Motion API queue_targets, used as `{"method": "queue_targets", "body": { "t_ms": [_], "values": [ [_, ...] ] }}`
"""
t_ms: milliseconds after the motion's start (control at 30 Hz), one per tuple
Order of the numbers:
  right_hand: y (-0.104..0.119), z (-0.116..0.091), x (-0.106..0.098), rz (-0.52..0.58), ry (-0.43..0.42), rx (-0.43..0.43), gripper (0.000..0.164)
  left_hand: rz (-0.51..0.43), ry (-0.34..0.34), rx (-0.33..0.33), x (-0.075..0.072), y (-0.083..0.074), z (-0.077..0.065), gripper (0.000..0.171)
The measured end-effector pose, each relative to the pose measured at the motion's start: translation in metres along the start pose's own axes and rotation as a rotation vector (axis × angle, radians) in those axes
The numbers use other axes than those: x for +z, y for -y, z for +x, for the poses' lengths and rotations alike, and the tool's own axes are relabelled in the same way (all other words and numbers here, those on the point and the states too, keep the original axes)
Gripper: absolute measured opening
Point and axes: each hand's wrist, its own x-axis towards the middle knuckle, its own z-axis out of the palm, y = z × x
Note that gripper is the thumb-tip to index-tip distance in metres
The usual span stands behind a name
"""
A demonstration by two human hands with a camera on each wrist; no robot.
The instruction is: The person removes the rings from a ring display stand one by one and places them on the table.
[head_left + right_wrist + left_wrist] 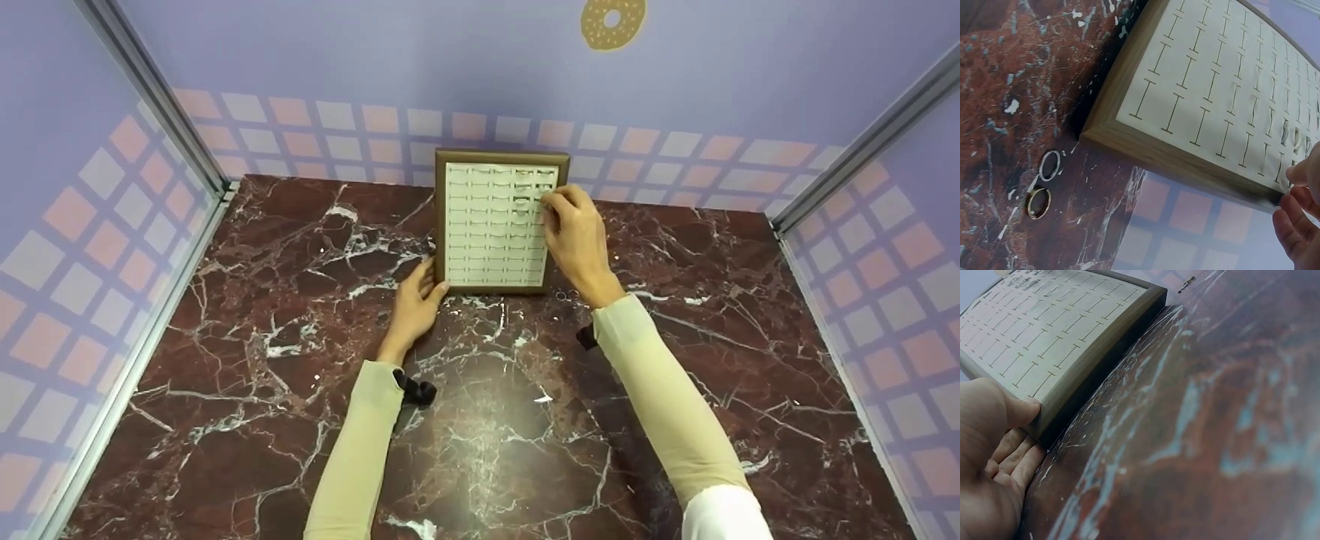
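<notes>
A wood-framed ring display board (440,225), its cream pad cut with rows of slots, leans upright near the back wall. Several rings (1285,133) sit in slots near its upper right. My left hand (417,304) grips the lower left corner, thumb (1024,412) on the front of the frame and fingers underneath and behind. At the right edge, my right hand (577,232) pinches a small ring at a slot in the outer column; the fingertips mostly hide it. On the table lie a silver ring (1050,165) and a gold ring (1039,203), below the board's lower right corner.
The dark red marbled table (480,420) runs up to a purple back wall (337,52) with pink and white squares. Side panels with metal posts (161,97) stand left and right. Black wrist straps (415,388) sit at both cuffs.
</notes>
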Motion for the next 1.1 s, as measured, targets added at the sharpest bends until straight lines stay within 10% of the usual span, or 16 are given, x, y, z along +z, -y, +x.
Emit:
{"method": "queue_targets", "body": {
  "t_ms": [1100],
  "values": [
    [0.0044, 0.003, -0.0018, 0.011, 0.031, -0.001, 0.012, 0.016, 0.006, -0.021, -0.001, -0.0001, -0.0006, 0.058]
  ]
}}
